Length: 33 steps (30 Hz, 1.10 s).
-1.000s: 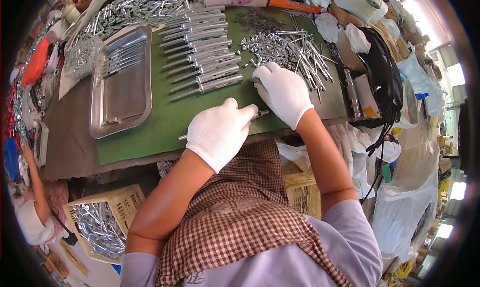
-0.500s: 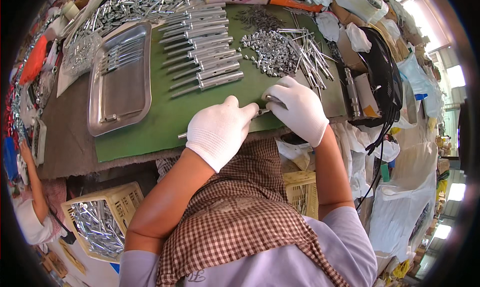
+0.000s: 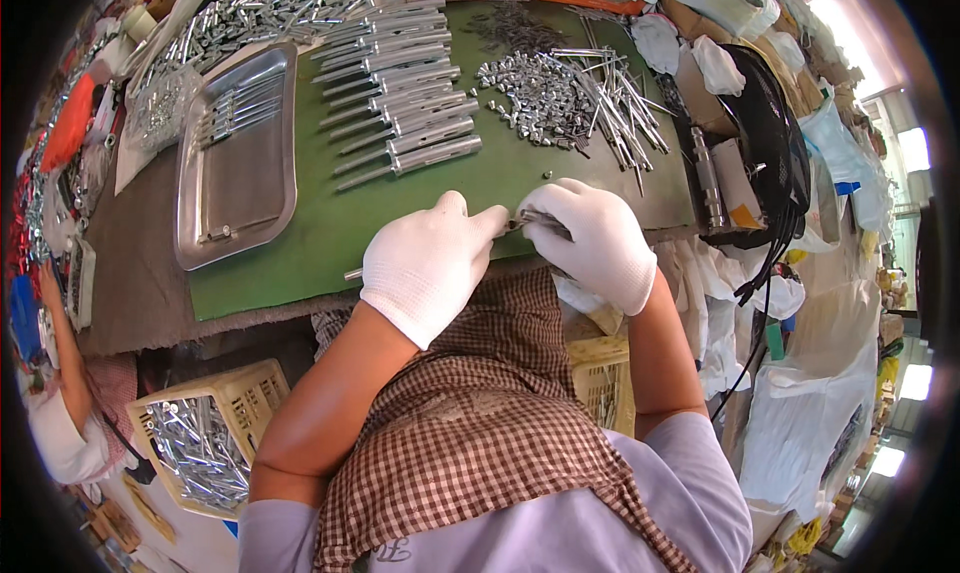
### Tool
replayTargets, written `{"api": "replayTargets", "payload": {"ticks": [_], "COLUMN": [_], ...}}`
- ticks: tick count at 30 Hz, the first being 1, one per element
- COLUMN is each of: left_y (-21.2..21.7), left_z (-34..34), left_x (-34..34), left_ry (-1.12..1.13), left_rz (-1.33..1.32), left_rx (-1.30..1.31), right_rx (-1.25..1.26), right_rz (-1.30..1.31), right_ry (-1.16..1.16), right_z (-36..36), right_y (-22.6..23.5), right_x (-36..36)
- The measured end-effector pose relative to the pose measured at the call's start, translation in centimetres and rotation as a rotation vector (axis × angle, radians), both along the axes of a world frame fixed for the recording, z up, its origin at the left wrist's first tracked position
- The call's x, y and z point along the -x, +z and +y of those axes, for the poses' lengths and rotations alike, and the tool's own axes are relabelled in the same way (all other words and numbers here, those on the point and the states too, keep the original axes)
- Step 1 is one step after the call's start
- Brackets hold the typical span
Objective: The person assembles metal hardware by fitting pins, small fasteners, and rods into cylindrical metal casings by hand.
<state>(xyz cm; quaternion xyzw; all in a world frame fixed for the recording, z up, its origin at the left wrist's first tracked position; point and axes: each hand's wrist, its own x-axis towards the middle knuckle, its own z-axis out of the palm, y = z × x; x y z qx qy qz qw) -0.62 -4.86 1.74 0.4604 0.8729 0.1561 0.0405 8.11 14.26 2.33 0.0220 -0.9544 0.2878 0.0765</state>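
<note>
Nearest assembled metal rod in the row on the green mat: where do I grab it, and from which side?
Take the nearest rod by its thicker sleeve end, the right-hand part. It lies flat, with bare green mat on the near side and the next rod close behind. So, probably, come from above with fingers across its width, near side first.

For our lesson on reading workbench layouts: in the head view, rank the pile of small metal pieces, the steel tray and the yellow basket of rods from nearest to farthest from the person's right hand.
From the right hand:
1. Pile of small metal pieces, just beyond it on the green mat.
2. Steel tray, far left on the bench.
3. Yellow basket of rods, lower left, below the bench.
</note>
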Motion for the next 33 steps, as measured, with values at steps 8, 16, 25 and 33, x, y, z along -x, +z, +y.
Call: {"api": "replayTargets", "payload": {"ticks": [8, 16, 25, 33], "left_y": [0.1, 0.1, -0.2, 0.0], "left_z": [0.1, 1.1, 1.4, 1.3], "left_x": [0.0, -0.4, -0.4, -0.2], "left_ry": [-0.002, -0.009, -0.005, -0.021], "left_rz": [-0.007, -0.006, -0.019, -0.024], "left_rx": [-0.013, 0.049, 0.001, 0.009], "right_rx": [0.106, 0.038, 0.033, 0.011], "right_rz": [0.068, 0.149, 0.06, 0.114], "right_ry": [-0.086, -0.319, -0.262, -0.168], "right_z": [0.0, 2.6, 1.4, -0.4], "right_y": [-0.7, -1.7, -1.1, -2.0], "right_x": [0.3, 0.4, -0.1, -0.9]}}
